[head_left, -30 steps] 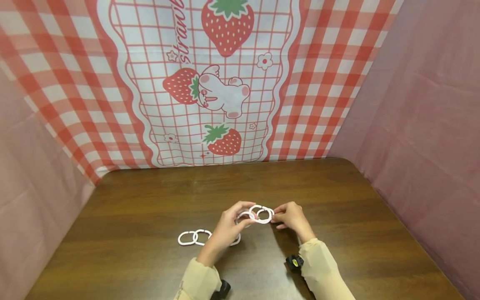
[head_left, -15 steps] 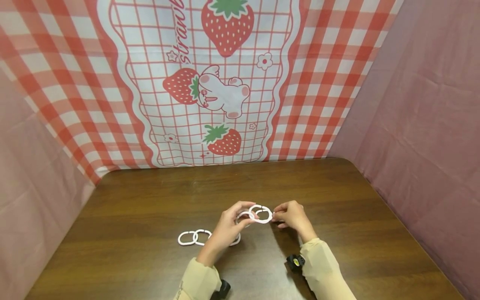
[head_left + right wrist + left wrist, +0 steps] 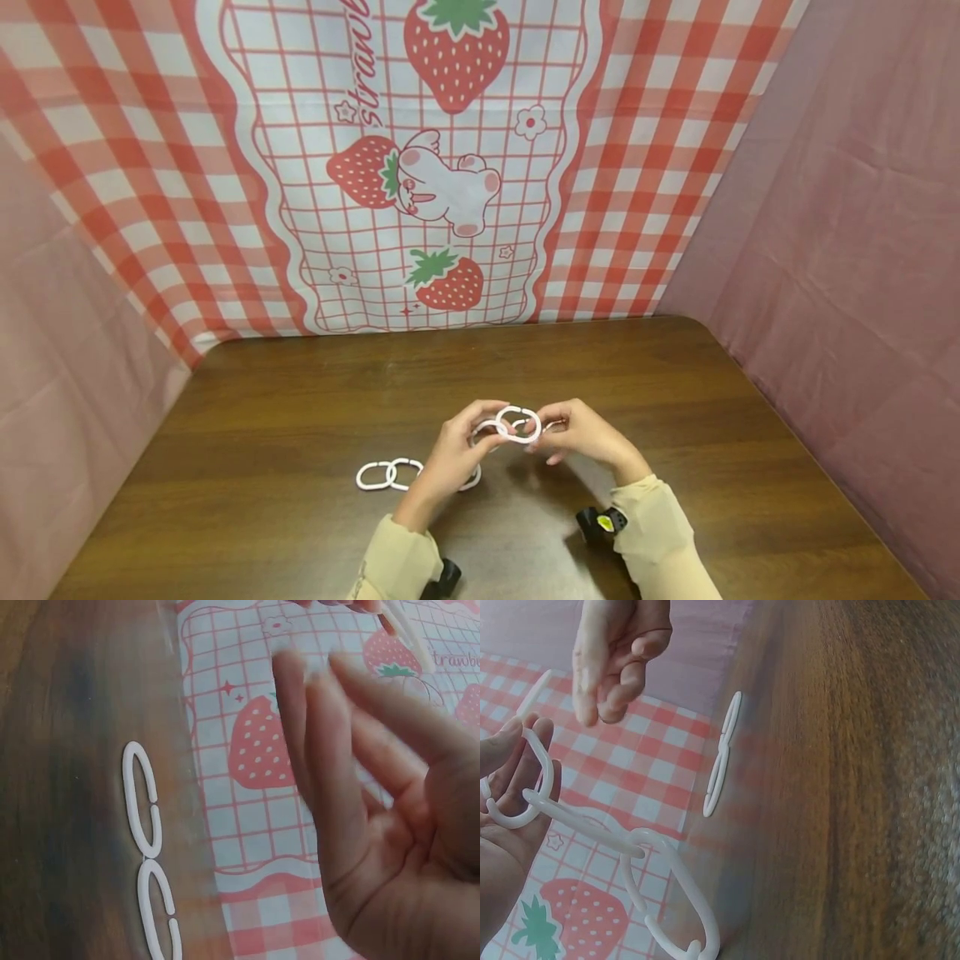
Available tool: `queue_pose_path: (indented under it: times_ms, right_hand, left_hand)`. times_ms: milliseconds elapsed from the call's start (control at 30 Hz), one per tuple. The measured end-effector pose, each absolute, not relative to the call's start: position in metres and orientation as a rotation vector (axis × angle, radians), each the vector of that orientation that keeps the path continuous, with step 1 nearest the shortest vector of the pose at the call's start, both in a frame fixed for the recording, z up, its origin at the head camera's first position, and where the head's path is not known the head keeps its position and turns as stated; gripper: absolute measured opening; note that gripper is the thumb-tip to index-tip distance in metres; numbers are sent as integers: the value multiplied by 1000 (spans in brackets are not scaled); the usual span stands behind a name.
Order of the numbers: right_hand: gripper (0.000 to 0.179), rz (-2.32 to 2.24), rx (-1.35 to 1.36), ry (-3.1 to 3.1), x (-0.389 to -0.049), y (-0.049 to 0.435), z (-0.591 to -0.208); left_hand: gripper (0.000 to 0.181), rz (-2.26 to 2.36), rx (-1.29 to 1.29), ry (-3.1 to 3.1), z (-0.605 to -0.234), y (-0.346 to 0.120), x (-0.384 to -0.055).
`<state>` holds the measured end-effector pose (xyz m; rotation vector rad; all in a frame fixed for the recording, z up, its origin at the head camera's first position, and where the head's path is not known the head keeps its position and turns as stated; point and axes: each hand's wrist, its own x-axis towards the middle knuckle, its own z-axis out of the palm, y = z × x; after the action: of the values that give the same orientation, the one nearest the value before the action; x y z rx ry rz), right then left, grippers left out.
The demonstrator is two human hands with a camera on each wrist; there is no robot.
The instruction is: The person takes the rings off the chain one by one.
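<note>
White plastic C-shaped chain links hang joined in my left hand (image 3: 459, 442), which pinches one link (image 3: 546, 776) between thumb and fingers above the table. Further joined links (image 3: 682, 889) hang from it in the left wrist view. Another white piece (image 3: 534, 693) sticks up beyond the left thumb. My right hand (image 3: 405, 832) is beside the links; its fingers are extended and apart from the thumb, with nothing visible between them in the right wrist view. In the head view the right fingers partly hide the front link (image 3: 519, 425).
More joined white links (image 3: 374, 476) lie on the brown wooden table (image 3: 300, 400), partly behind the left forearm. A strawberry-print checked cloth (image 3: 450, 200) hangs behind the table, with pink cloth (image 3: 840, 208) at the sides. A black wrist device (image 3: 600, 523) sits at the right cuff.
My right hand has shifted slightly left and its fingers have spread from their pinch on the link's right end. The held links have moved a little left. The links on the table stay put.
</note>
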<state>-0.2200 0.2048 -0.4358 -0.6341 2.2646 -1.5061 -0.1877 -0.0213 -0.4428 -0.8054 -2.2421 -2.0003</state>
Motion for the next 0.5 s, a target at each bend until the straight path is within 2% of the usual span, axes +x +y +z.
queue_pose_path:
  times_ms: [200, 500]
  right_hand:
    - [31, -1502, -787, 2120, -215, 203, -431]
    - [20, -1552, -778, 2178, -214, 199, -428]
  left_hand:
    - [36, -1993, -823, -2214, -444, -21, -188]
    - [36, -1994, -832, -2173, -444, -19, -188]
